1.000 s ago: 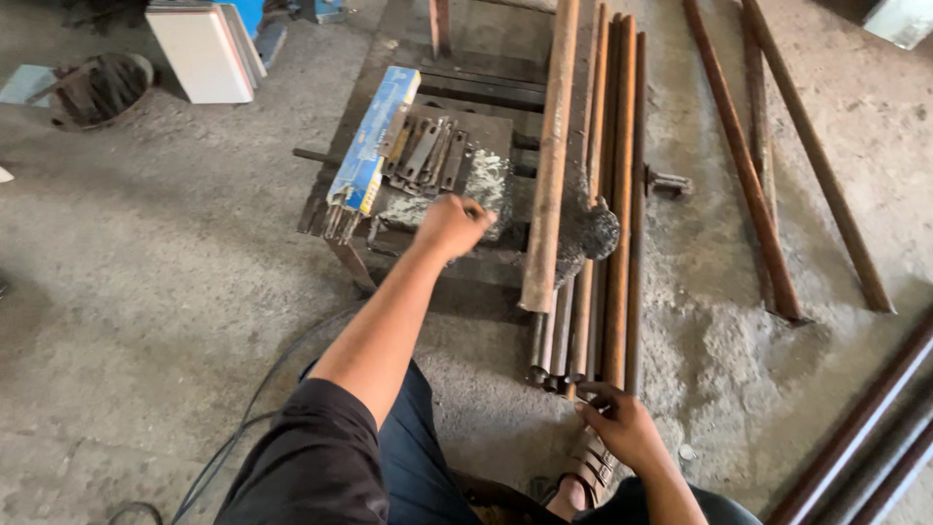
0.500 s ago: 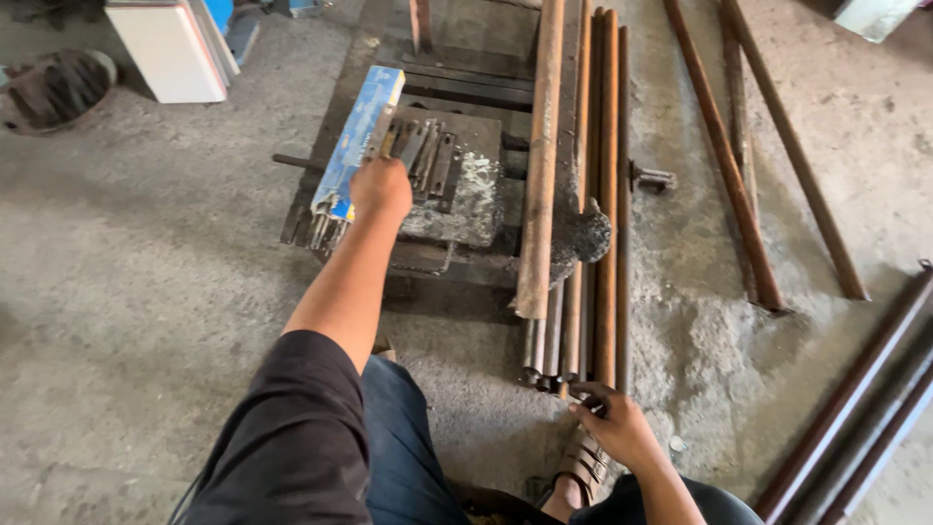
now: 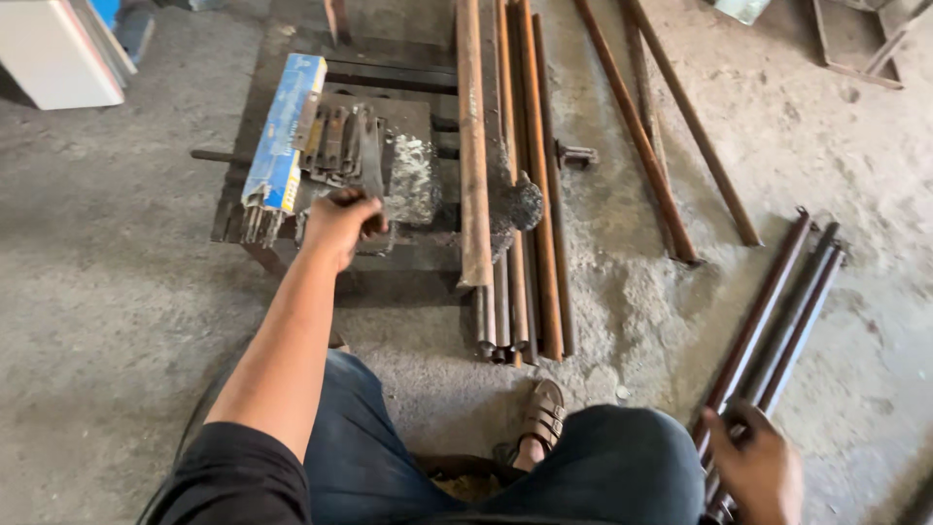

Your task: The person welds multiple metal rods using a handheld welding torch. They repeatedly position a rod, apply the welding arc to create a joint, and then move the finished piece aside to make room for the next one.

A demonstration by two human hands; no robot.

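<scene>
My left hand [image 3: 338, 226] reaches forward to a low dark metal stand [image 3: 233, 226] and is closed on a flat dark metal strip [image 3: 372, 160] at the front of a pile of similar flat pieces [image 3: 335, 136]. A long blue box [image 3: 284, 131] of thin rods lies just left of the pile. My right hand [image 3: 760, 472] is at the lower right, fingers wrapped over the near ends of a bundle of dark thin rods [image 3: 782, 311] lying on the floor.
Several long rusty pipes [image 3: 473, 146] and bars [image 3: 533, 214] lie over the stand's right side and run toward me. More loose bars [image 3: 646, 136] lie on the concrete floor further right. A white panel [image 3: 49, 53] stands at the top left. My sandalled foot [image 3: 544, 418] is between my knees.
My left hand moved from the stand's right side to the left, then closed on a flat piece. My right hand left the ends of the middle pipes and went right to the rod bundle.
</scene>
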